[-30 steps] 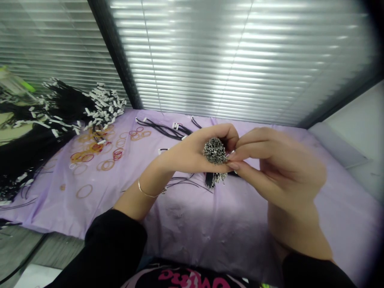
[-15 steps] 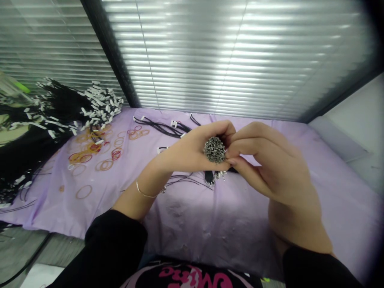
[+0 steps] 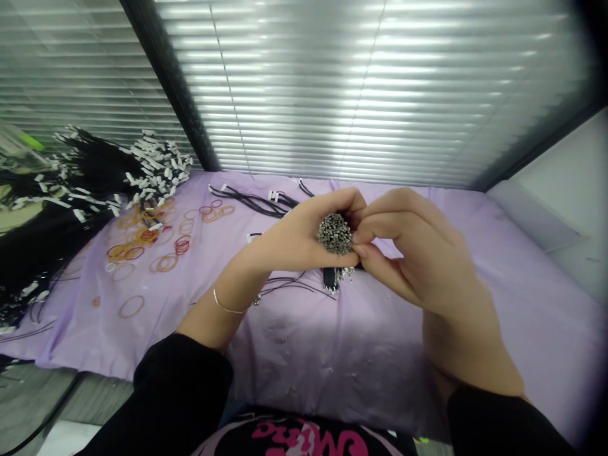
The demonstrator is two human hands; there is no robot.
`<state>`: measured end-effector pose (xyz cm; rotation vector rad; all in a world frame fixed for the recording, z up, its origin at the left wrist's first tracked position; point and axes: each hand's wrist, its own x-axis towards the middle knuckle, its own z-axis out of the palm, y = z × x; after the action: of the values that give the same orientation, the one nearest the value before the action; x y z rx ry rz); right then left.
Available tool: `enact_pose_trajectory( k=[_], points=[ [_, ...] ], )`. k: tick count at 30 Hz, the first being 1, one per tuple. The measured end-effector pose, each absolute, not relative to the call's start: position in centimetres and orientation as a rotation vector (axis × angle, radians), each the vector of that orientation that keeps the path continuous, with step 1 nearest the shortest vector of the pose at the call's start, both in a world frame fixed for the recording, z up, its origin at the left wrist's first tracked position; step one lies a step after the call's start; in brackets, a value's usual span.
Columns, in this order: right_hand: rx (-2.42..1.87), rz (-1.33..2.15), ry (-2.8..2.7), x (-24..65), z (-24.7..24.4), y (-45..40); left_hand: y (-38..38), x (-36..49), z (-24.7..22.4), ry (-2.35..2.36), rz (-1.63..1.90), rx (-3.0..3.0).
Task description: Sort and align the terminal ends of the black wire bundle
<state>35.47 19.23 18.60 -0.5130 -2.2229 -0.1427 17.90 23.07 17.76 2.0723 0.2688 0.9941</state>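
A thick bundle of black wires point(image 3: 335, 234) with silvery tips points its round end up toward the camera. My left hand point(image 3: 304, 234) is wrapped round this bundle. At the bundle's right edge, the thumb and fingers of my right hand point(image 3: 413, 253) are pinched together; whatever is between them is too small to make out. Below my left hand, more black wires with metal tips point(image 3: 331, 278) show over the purple cover.
On the purple cover point(image 3: 294, 342) lie rubber bands point(image 3: 132, 306) at the left and black cables with white connectors point(image 3: 251, 201) behind my hands. A large pile of black cables point(image 3: 102, 158) fills the far left. Window blinds point(image 3: 304, 95) stand behind.
Both hands and the bundle have shifted slightly left in the view. The left hand's grip and the right hand's pinch look the same.
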Motion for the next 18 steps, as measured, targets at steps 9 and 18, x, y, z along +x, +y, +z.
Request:
enact_pose_trajectory(
  k=[9, 18],
  points=[
    [-0.468, -0.173, -2.171, 35.42, 18.71, 19.09, 22.91, 17.83, 17.94, 0.258, 0.997, 2.025],
    [-0.469, -0.159, -2.149, 35.35, 18.89, 19.05, 22.71, 17.78, 18.14, 0.278, 0.961, 1.994]
  ],
)
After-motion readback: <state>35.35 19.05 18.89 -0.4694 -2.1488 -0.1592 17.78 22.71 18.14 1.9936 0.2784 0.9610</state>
